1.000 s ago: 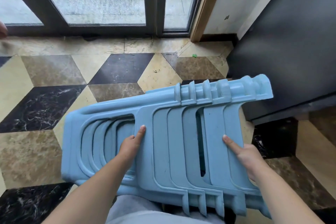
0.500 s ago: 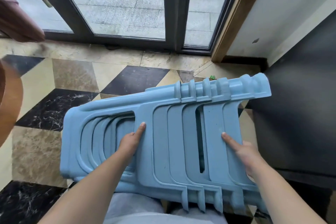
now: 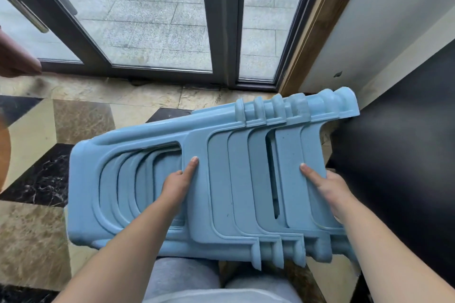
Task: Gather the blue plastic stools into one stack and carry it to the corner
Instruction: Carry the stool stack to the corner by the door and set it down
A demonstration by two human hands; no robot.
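A nested stack of several light blue plastic stools lies on its side in front of my body, seats to the left, feet to the right, held off the floor. My left hand grips the edge of a stool's side opening, index finger stretched along the plastic. My right hand holds the right end of the stack near the legs, its index finger laid flat on top and the other fingers hidden underneath. The far right feet of the stack reach close to the room corner.
Dark-framed glass doors stand straight ahead, with a wooden jamb and a white wall to the right. A black cabinet fills the right side. A brown piece of furniture juts in at the left above the patterned marble floor.
The doors and corner have come closer and larger in view as I walk forward with the stack. Both hands keep the same hold.
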